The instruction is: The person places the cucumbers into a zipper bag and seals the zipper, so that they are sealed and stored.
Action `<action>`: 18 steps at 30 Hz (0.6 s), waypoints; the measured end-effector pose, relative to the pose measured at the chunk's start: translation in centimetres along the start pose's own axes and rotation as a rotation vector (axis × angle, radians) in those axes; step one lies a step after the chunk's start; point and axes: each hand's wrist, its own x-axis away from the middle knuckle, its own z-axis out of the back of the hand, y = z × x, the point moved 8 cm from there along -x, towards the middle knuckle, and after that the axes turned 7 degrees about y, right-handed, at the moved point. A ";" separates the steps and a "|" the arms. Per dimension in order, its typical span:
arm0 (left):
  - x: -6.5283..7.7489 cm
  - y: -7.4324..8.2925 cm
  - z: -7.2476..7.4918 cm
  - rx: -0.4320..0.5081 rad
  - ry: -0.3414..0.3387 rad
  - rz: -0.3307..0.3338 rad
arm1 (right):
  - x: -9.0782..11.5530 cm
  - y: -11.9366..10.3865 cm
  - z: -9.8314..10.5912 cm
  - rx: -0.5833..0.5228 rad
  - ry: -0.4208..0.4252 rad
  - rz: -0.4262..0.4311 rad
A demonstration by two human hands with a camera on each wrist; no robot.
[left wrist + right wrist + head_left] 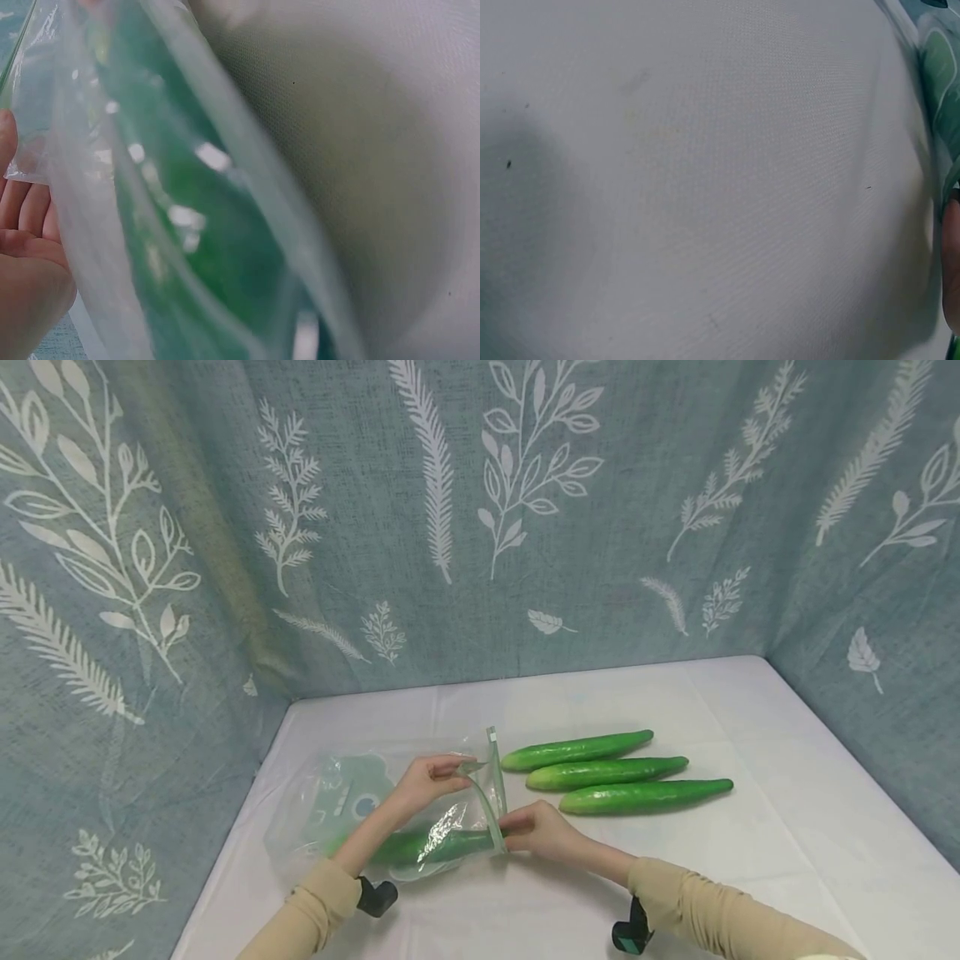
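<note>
A clear zip bag point(300, 839) with a pale green printed patch lies on its side at the left of the table, its green-edged mouth facing right. Inside it lies a cucumber point(405, 850), its stem end at the mouth; the bag's film glints over it in the left wrist view. My left hand point(426, 783) pinches the bag's opening edge and lifts it. At the lower corner of the mouth, my right hand point(542, 830) grips the cucumber's end with curled fingers; its fingertips are partly hidden by the bag's rim. The right wrist view shows only one finger point(951, 262) beside the bag.
Three more cucumbers point(577, 750) lie side by side to the right of the bag, behind my right hand. A white cloth point(750, 877) covers the table. Blue-green leaf-patterned curtains point(465, 610) hang behind and along both sides.
</note>
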 end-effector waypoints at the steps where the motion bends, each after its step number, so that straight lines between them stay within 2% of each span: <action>1: 0.0 0.0 0.0 0.000 0.000 -0.002 | 0.0 0.0 0.0 -0.004 0.000 0.006; 4: 0.0 0.0 0.0 0.006 0.000 -0.010 | 0.0 0.1 0.0 -0.010 0.006 0.012; 11: 0.1 -0.1 -0.1 0.021 -0.008 -0.016 | -0.2 0.7 -0.1 -0.024 0.029 -0.039; 18: 0.2 -0.3 0.1 0.006 0.002 -0.025 | 0.0 0.6 0.3 -0.032 0.026 -0.026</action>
